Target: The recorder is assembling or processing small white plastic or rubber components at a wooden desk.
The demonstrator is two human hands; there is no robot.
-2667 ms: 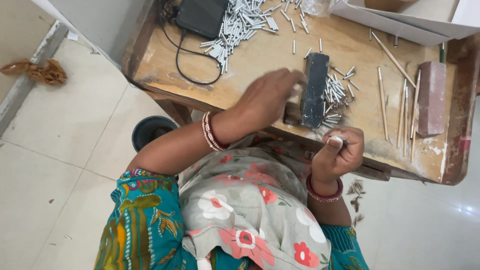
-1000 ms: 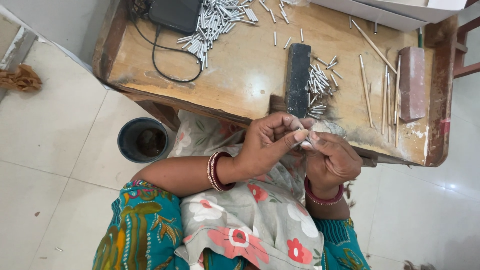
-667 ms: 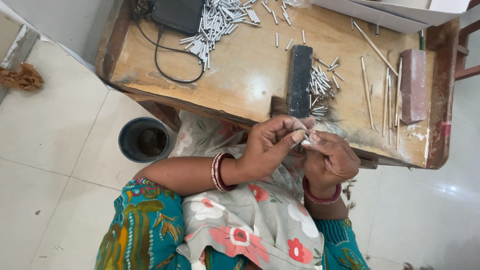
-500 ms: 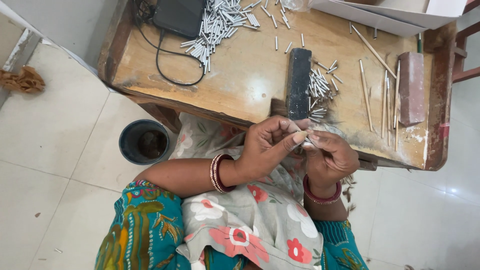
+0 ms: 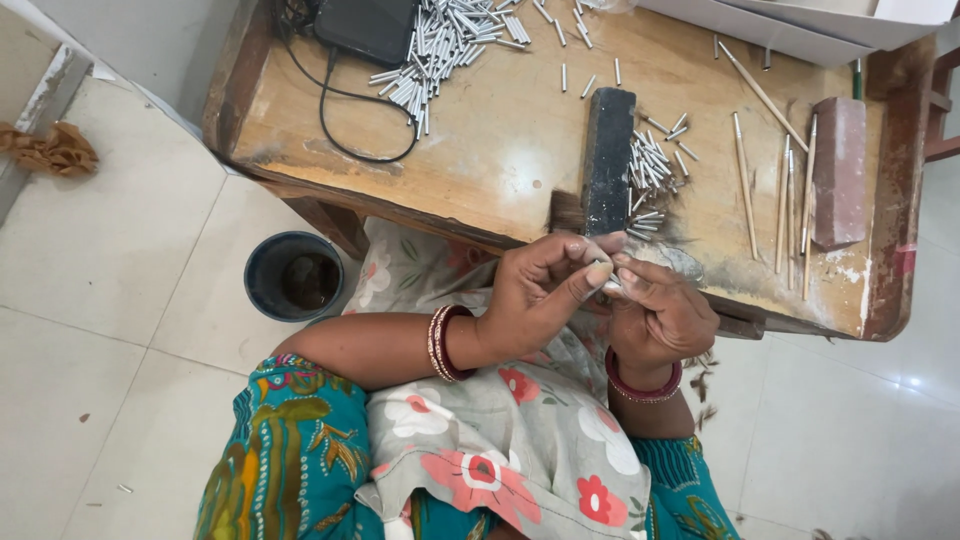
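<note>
My left hand (image 5: 545,290) and my right hand (image 5: 658,312) meet above my lap, just in front of the wooden table's (image 5: 480,170) near edge. Their fingertips pinch one small silvery tube (image 5: 612,287) between them; most of it is hidden by the fingers. A black rectangular block (image 5: 608,160) stands on the table right behind the hands, with a small pile of short metal tubes (image 5: 652,165) beside it on the right.
A large heap of metal tubes (image 5: 450,45) lies by a black box (image 5: 368,25) with a cable at the table's back left. Thin wooden sticks (image 5: 790,190) and a reddish block (image 5: 838,170) lie at the right. A dark bucket (image 5: 293,275) stands on the tiled floor.
Earlier my left hand reached to the black block on the table while my right hand held something in my lap. Now both hands are together at the table's edge, pinching the small tube.
</note>
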